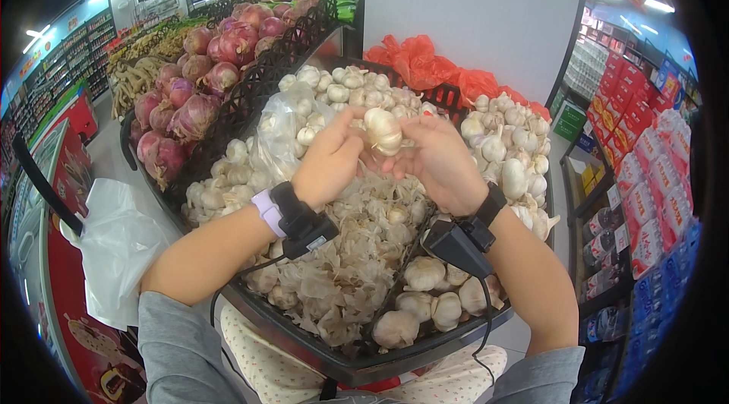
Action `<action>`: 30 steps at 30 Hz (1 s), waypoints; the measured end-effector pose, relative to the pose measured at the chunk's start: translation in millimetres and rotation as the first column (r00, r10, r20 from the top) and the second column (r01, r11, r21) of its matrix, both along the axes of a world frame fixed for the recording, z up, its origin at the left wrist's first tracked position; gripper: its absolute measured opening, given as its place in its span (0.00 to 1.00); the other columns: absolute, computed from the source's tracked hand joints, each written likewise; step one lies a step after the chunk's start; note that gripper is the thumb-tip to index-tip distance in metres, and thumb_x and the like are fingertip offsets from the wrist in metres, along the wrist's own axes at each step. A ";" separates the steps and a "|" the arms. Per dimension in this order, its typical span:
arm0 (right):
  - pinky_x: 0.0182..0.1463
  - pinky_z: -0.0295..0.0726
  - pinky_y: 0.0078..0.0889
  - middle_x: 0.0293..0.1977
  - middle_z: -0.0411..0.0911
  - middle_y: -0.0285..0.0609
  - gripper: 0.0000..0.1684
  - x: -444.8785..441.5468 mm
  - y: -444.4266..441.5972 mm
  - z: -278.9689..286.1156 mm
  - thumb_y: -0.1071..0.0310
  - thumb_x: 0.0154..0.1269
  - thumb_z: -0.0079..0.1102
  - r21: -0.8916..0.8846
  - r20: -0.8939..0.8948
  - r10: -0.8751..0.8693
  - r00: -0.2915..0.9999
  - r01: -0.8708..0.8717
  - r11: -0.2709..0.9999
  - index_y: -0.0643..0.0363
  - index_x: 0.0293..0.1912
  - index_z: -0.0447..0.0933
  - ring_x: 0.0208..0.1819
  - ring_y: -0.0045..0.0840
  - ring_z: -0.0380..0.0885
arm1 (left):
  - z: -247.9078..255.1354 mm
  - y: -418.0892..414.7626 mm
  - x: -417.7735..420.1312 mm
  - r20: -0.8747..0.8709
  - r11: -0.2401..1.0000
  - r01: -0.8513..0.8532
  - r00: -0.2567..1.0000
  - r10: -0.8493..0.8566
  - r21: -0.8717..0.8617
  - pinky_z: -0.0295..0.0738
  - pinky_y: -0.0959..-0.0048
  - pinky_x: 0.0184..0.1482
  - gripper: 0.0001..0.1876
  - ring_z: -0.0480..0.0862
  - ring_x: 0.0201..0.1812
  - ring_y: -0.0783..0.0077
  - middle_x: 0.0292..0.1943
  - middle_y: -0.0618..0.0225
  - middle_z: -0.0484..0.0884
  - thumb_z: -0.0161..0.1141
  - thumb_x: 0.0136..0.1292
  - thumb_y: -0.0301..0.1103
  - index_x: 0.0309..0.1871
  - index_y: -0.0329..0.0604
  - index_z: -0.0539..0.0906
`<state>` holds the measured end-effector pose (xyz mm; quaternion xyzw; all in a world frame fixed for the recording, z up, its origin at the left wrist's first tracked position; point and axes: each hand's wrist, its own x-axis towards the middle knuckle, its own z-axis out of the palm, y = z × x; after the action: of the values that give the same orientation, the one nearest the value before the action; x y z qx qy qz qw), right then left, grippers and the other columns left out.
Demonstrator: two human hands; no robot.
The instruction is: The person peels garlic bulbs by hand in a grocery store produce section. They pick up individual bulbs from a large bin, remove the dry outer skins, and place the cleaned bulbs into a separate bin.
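Note:
Between my two hands is a whole garlic bulb [383, 132], held up above the garlic display. The fingers of my left hand [332, 162] touch its left side, and my right hand [443, 162] has its thumb and fingertips at its right side. Below my hands lies a heap of loose papery garlic skins [347, 256]. A clear plastic bag [274, 136] with garlic bulbs rests to the left of my left hand. More bulbs [515, 136] are piled to the right, and larger bulbs [424, 273] lie in the front right compartment.
Red onions [196, 110] fill a black crate on the left. Red plastic bags [424, 65] lie behind the garlic, against a pale pillar [472, 11]. A white plastic bag [119, 250] hangs at the left. Shelves of packaged drinks [655, 216] stand at the right. Cables run from both wrist devices.

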<state>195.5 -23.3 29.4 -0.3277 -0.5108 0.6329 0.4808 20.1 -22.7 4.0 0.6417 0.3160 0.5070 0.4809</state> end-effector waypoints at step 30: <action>0.32 0.78 0.27 0.36 0.78 0.50 0.16 2.8 3.1 0.7 0.65 0.76 0.38 -0.037 -0.132 -0.008 0.991 0.003 0.999 0.70 0.46 0.69 0.31 0.31 0.80 | 0.7 0.2 -3.4 -0.160 0.976 0.002 0.987 0.033 0.216 0.72 0.81 0.36 0.02 0.77 0.33 0.84 0.33 0.73 0.79 0.59 0.63 0.26 0.36 0.38 0.78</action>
<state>198.3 -20.2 30.2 -0.2955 -0.4652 0.6611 0.5091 16.7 -22.5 4.7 0.7269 0.3021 0.4880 0.3771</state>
